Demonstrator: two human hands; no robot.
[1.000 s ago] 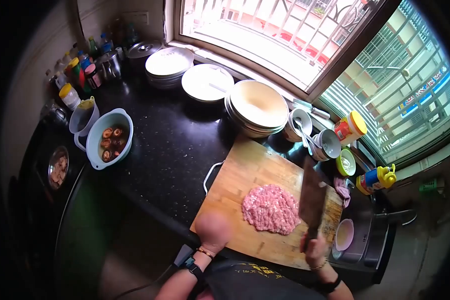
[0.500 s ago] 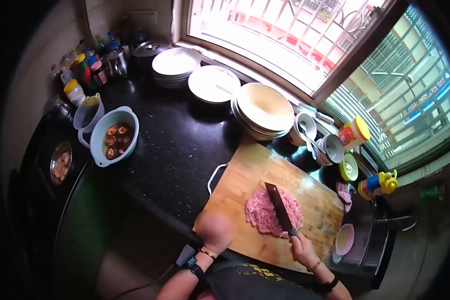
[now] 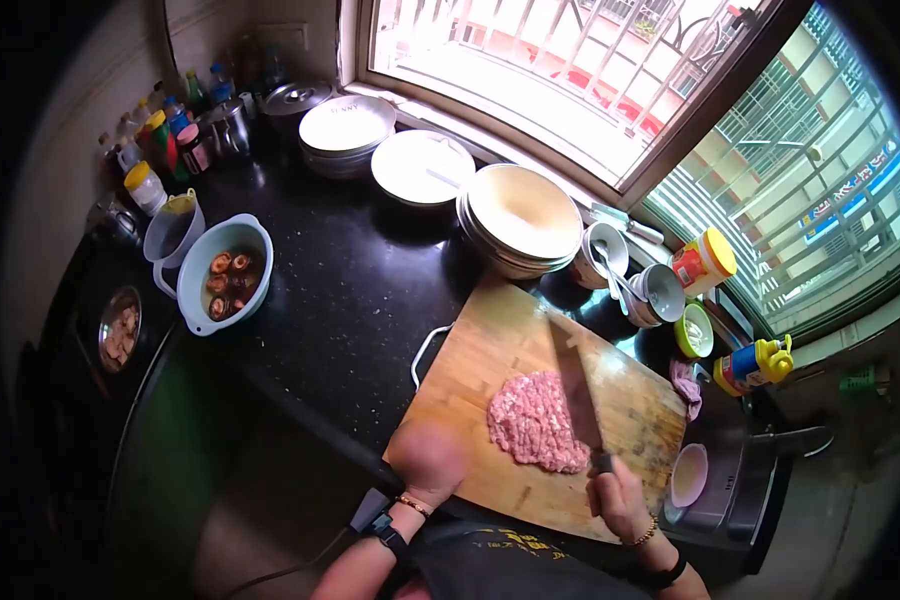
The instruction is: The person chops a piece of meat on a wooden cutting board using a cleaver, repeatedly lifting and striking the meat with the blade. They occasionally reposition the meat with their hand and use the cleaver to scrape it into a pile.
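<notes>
My right hand [image 3: 621, 499] is closed round the dark handle of a cleaver [image 3: 578, 395]. The blade is blurred and angles up and away, covering the right edge of a flat patch of pink minced meat [image 3: 532, 422]. Shallow chop lines run across the meat, which lies spread on a wooden cutting board [image 3: 490, 330]. At the board's near left corner is my left hand [image 3: 428, 462]; its fingers are smeared in the view. It sits to the left of the meat, apart from the blade.
Bowls [image 3: 523, 215] and plates [image 3: 423, 167] line the window side. To the left stands a light blue basin [image 3: 200, 318] with mushrooms in brown liquid, near a metal dish [image 3: 122, 335] and several bottles. A sink [image 3: 727, 475] holding a pinkish bowl [image 3: 689, 474] lies right of the board.
The cleaver has moved from the middle of the meat to its right edge, with my right hand shifting slightly right. My left hand stays at the board's corner.
</notes>
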